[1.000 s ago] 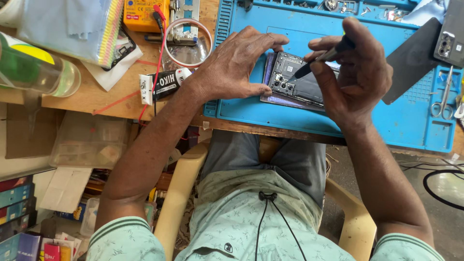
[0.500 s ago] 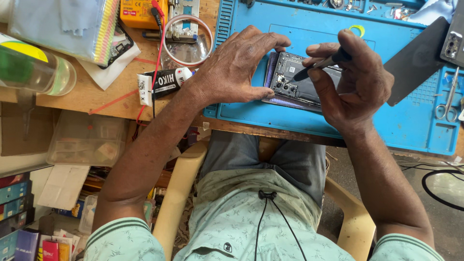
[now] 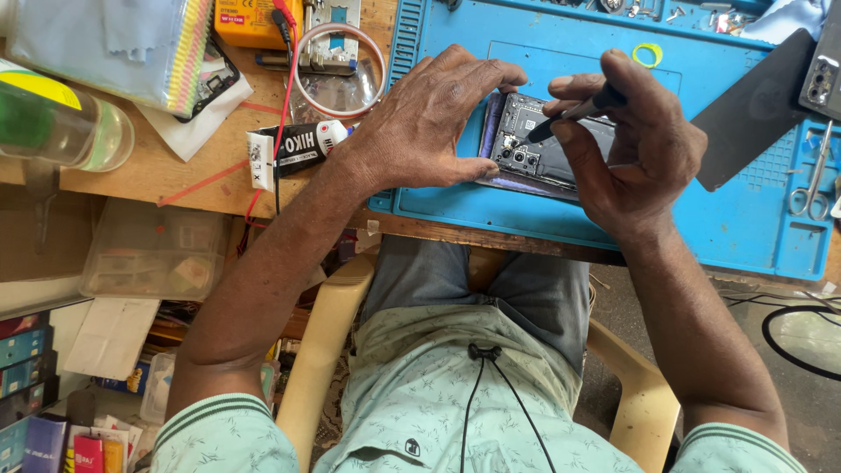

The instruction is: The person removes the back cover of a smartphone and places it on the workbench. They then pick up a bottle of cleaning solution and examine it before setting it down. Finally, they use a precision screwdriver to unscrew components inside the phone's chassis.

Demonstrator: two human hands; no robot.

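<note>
An opened smartphone with its back removed lies on a blue repair mat, its circuit board and camera modules exposed. My left hand rests flat on the phone's left end, fingers spread over it, holding it down. My right hand grips a thin black tool like a pen, its tip touching the board near the phone's upper middle.
A black-and-white glue tube, a clear tape ring, a yellow meter with red lead and a plastic bottle sit on the wooden bench at left. A dark back cover and scissors lie on the mat's right.
The right hand has shifted the tool slightly along the phone's board. The left hand stays pressed on the phone.
</note>
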